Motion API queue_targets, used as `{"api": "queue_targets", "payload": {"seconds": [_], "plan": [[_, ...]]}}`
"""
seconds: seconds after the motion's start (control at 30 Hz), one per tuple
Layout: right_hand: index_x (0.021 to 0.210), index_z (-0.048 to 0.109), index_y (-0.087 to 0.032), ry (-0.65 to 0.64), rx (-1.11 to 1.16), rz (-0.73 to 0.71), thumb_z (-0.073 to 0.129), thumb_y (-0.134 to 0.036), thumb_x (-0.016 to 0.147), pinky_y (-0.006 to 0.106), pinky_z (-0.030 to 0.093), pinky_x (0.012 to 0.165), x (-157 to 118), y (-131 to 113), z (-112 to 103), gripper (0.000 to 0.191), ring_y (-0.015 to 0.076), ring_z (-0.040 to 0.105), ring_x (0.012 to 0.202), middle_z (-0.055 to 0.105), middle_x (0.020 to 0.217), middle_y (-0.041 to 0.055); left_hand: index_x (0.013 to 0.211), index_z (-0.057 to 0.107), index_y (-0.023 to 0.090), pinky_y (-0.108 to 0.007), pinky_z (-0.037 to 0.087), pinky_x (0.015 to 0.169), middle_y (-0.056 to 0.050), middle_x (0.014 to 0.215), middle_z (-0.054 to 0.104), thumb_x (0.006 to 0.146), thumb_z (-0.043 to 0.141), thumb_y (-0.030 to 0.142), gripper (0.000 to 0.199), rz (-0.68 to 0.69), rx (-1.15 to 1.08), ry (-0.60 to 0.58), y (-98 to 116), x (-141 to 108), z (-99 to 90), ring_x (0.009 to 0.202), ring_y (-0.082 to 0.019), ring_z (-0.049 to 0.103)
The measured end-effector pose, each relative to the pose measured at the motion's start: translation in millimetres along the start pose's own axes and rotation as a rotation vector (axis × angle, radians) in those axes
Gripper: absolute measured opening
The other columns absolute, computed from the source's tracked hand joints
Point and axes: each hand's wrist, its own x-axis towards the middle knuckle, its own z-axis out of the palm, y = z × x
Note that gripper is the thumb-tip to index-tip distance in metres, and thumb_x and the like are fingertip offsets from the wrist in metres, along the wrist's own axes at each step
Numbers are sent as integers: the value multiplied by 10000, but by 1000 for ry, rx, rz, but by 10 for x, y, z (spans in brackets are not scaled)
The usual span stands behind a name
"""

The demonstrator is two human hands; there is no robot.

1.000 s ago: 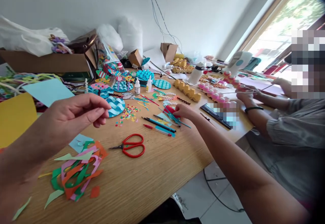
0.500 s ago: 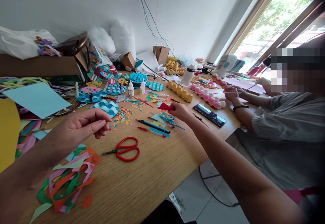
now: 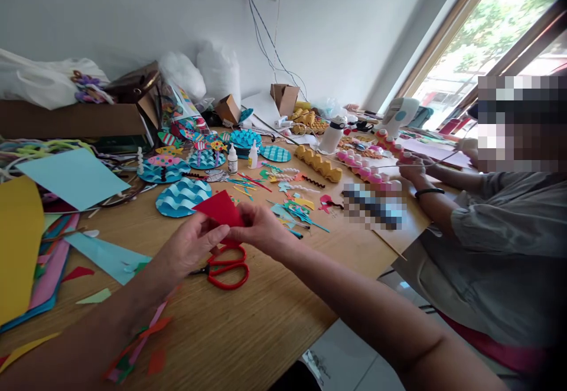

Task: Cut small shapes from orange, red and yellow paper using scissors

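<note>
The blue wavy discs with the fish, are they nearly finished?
Partly, it seems. Looks done: a pink spotted fish sits over one wavy blue disc. In hand: the left hand and right hand hold red paper. Perhaps left: the nearest wavy disc shows no fish, and the red-handled scissors lie unheld beneath the hands.

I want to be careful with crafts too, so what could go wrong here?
The red paper, held by the left hand and right hand, might crease or tear if they pull. The scissors lie close by, so a hand dropping down could get poked. The small white bottles stand upright and might tip if bumped.
</note>
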Motion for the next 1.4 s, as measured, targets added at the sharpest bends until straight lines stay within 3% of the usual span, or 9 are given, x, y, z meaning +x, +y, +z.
{"api": "queue_targets", "payload": {"seconds": [0.13,0.3,0.53,0.63,0.83,0.97,1.17,1.3,1.4], "plan": [[735,561,-164,-91,10,48,769,-411,656,224,451,563,22,64,141,332,119,587,614,609,654,-34,701,664,187,-330,524,701,-49,684,713,648,692,470,289,-24,-20,81,-7,-29,-33,704,-228,665],[656,545,-160,-96,72,112,677,-385,769,184,392,484,-31,41,135,284,72,519,478,575,551,-42,671,659,184,-295,491,631,-21,616,679,632,698,442,264,19,62,246,-14,-31,-159,632,-198,621],[672,517,-175,-58,82,61,606,-391,809,181,395,486,-30,33,186,271,68,504,472,558,561,-46,597,659,184,-260,431,543,-11,563,637,684,627,435,268,90,198,161,-100,-4,-157,549,-162,545],[674,513,-179,-50,-170,46,511,-281,864,198,403,510,-50,63,157,215,86,525,502,556,568,-37,545,647,196,-275,441,569,-15,554,640,676,614,415,258,109,234,206,-59,3,-163,569,-180,568],[887,621,-168,-242,-1184,-126,580,-223,807,292,436,634,-224,92,86,105,222,619,815,674,919,95,474,603,197,-275,456,505,-10,463,594,640,638,384,253,62,99,267,34,4,-178,475,-164,548],[966,621,-146,-366,-1392,-138,524,-109,782,350,473,675,-238,91,190,211,267,640,834,686,926,132,468,599,173,-248,406,447,-23,438,591,665,643,382,291,16,17,169,0,-5,-159,413,-124,498],[855,653,-157,-419,-1404,-61,515,-221,827,349,448,559,-186,26,303,155,269,657,716,701,840,173,544,642,154,-232,394,456,-9,495,614,578,730,334,203,-11,-118,215,66,1,-219,455,-111,499],[756,582,-200,-180,-1213,-30,543,-226,772,300,384,508,-198,1,146,50,207,606,647,676,777,97,583,612,160,-219,392,465,18,533,611,580,746,336,222,26,-168,295,161,5,-314,482,-98,487],[640,473,-201,-6,-773,71,569,-229,729,244,326,450,-152,-36,21,134,139,508,518,563,583,3,674,589,174,-219,408,487,29,595,639,586,766,339,258,62,-194,331,197,17,-348,532,-110,528]]}}
